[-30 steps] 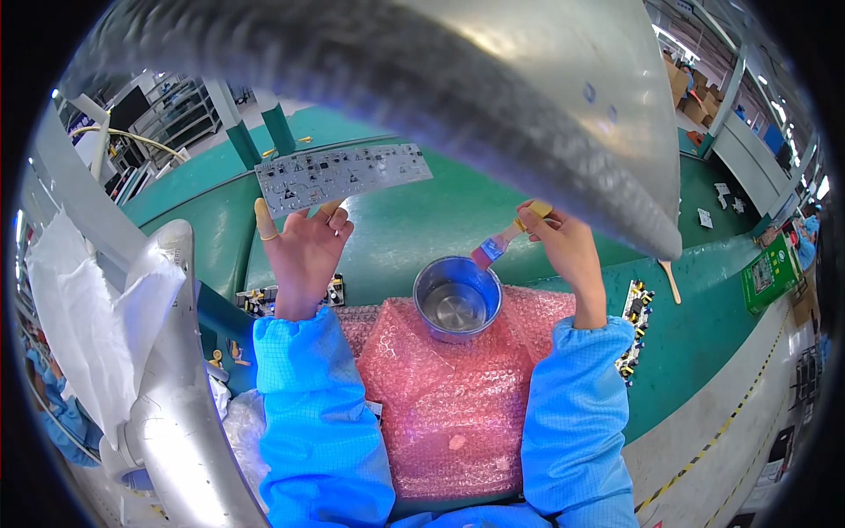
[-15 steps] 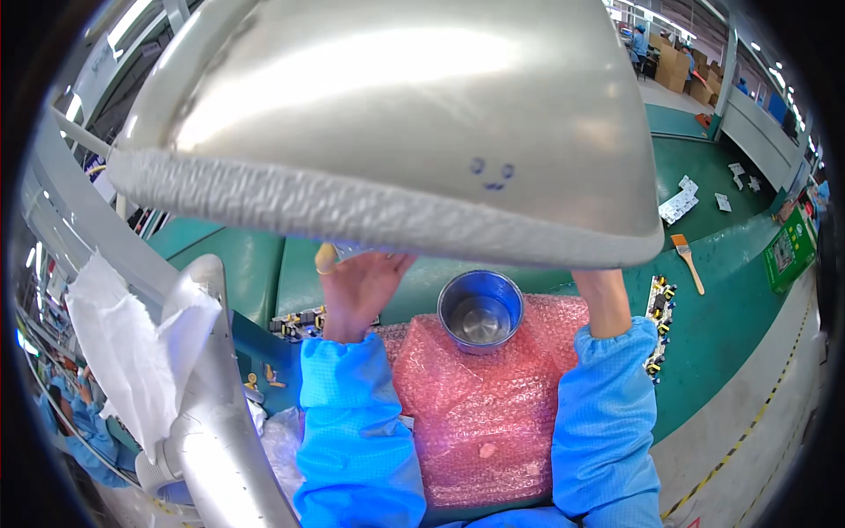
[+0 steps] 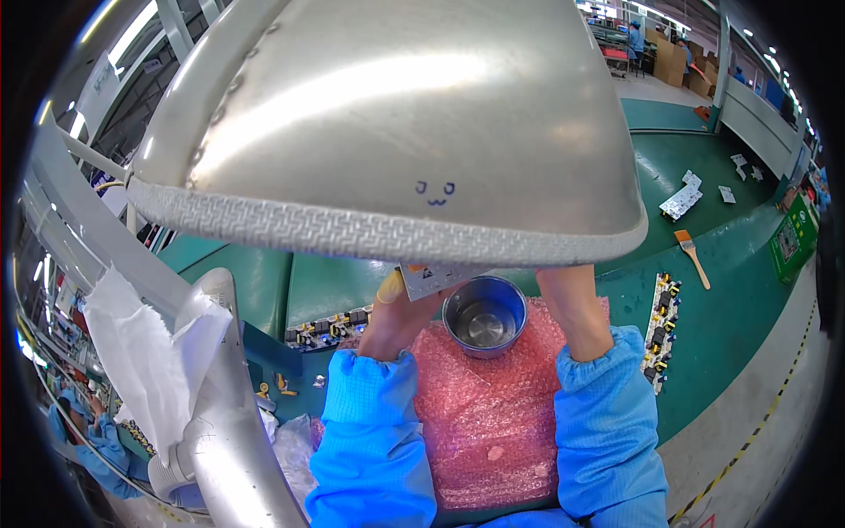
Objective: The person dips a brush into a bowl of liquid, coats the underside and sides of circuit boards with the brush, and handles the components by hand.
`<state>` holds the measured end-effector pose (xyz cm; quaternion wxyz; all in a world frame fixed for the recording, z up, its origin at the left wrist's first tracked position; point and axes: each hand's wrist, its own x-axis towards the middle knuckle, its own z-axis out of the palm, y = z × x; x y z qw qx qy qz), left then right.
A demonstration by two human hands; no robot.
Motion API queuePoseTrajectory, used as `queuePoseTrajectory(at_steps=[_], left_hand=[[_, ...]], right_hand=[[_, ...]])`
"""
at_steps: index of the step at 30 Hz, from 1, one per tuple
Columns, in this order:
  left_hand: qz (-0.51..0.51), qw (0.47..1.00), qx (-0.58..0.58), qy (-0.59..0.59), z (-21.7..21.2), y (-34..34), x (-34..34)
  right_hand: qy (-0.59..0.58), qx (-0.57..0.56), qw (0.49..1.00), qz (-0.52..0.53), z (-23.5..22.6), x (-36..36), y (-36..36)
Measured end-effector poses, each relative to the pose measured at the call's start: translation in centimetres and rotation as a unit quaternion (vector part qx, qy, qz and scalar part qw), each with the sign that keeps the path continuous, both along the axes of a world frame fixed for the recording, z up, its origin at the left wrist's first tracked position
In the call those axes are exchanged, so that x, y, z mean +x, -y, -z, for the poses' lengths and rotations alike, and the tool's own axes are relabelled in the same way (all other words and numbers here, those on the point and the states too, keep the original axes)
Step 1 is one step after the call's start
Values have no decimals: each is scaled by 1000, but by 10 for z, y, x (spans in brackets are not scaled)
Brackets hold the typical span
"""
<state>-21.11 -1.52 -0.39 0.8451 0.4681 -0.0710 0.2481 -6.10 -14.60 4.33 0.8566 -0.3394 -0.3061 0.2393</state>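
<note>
A large metal fume hood (image 3: 414,114) with a braided grey rim hangs over the work area and covers part of both hands. Under its rim my left hand (image 3: 407,319) is closed on a pale circuit board (image 3: 428,280); its thumb wears a yellow finger cot. Most of the board is hidden by the hood. Only the wrist and back part of my right hand (image 3: 568,295) show, its fingers out of sight. Between the two hands a round metal cup (image 3: 485,327) stands on pink bubble wrap (image 3: 484,440).
Component-filled circuit boards (image 3: 662,330) lie right of the wrap, and more boards (image 3: 330,330) lie left. A brush (image 3: 693,258) and pale pieces (image 3: 682,198) rest on the green mat (image 3: 731,282). The metal duct (image 3: 229,431), with white paper (image 3: 145,352) on it, rises at left.
My left hand has moved right, close to the cup, and more of the circuit board shows below the hood. My right hand has shifted slightly left. The whole view has shifted a little.
</note>
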Motion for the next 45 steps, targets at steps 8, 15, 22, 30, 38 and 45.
queuePoseTrajectory(at_steps=[8, 15, 22, 30, 38, 45], left_hand=[[-17, 1000, 4, -23, -1, 5, 1], [-40, 999, 18, 30, -6, 2, -4], [-52, 996, -5, 69, 6, -9, -4], [-51, 983, -160, 73, 5, -10, -9], [-45, 973, -220, 52, -1, -3, -3], [-98, 971, -215, 39, -8, -5, -4]], right_hand=[[147, -61, 983, 90, 10, 9, -3], [248, -135, 927, 248, 8, 64, 7], [146, -102, 961, 209, -3, 61, 22], [210, -158, 927, 268, -4, 85, 36], [132, -135, 961, 202, -2, 96, 41], [173, -202, 920, 288, -2, 109, 47]])
